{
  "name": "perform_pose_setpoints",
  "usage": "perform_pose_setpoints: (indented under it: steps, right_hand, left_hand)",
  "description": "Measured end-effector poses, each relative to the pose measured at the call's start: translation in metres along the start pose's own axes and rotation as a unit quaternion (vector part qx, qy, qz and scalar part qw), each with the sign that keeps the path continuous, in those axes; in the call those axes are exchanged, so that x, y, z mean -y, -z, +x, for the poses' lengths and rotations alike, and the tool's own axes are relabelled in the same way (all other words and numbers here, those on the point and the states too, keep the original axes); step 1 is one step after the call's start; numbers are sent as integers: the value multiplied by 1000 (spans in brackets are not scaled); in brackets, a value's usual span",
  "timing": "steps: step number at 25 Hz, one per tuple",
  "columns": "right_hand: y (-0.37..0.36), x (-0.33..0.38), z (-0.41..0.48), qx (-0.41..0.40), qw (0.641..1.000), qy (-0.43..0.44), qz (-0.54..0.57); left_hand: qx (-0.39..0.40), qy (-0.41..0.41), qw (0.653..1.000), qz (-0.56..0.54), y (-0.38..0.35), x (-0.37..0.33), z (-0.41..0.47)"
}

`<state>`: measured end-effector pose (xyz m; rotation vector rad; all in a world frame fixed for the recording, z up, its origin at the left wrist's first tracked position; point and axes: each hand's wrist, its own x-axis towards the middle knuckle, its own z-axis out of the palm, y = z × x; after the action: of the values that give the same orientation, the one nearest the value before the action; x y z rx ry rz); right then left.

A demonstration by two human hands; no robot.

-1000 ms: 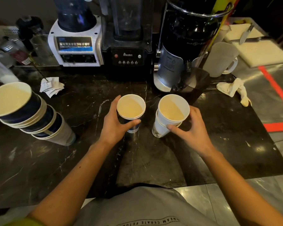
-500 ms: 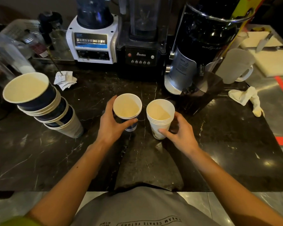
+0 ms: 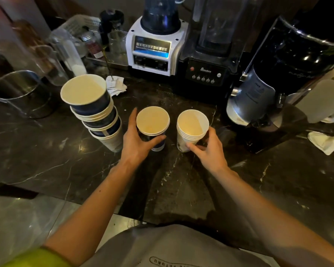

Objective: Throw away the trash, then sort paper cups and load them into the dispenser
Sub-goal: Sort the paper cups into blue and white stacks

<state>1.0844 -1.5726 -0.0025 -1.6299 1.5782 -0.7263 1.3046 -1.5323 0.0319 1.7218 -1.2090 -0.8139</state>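
Observation:
On the dark marble counter (image 3: 46, 151) stand two short stacks of paper cups. My left hand (image 3: 137, 143) wraps around the blue-and-white stack (image 3: 152, 122) in the middle. My right hand (image 3: 206, 149) holds the white stack (image 3: 191, 126) just to its right, fingers on its lower wall. Both stacks stand upright, a small gap apart. A taller, leaning stack of blue and white cups (image 3: 96, 110) stands to the left, close to my left hand. Crumpled paper slips (image 3: 116, 84) lie behind that leaning stack.
Along the back stand a white blender (image 3: 154, 49), a black blender (image 3: 208, 58) and a black-and-silver grinder (image 3: 274, 78). A metal pot (image 3: 21, 93) and glass jars sit at the left. A frosted jug (image 3: 324, 101) and a crumpled cloth (image 3: 328, 143) lie at the right.
The view has swung left and closer. The white stack in my right hand has been set upright and stands nearer the blue stack. My hands keep their grips.

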Motion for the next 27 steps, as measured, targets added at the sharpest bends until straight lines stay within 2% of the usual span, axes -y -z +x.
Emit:
perform_pose_setpoints:
  steps: [8,12,14,17,20,22,24,27]
  right_hand:
    - [27,17,-3,46,997,24,-59]
    - [39,58,-11,6,989,120,-92]
    - [31,84,-12,15,984,162,-73]
    - [9,123,-8,49,975,212,-46]
    - [-32,166,-2,120,961,248,-19]
    - [-51,185,6,152,954,257,1]
    - [-72,207,13,180,950,254,15]
    - [-88,225,19,183,952,245,0]
  left_hand:
    - [-11,-3,1000,0,-11,4,2]
    - [-36,-14,999,-25,1,6,-20]
    - [-90,-46,994,-47,14,8,-38]
    - [-211,-90,972,-51,36,11,-52]
    - [-303,-72,950,-31,67,24,-48]
    - [-275,-44,960,-29,76,30,-35]
    - [-214,-30,976,-43,89,35,-22]
    - [-154,-52,983,-85,96,31,-5]
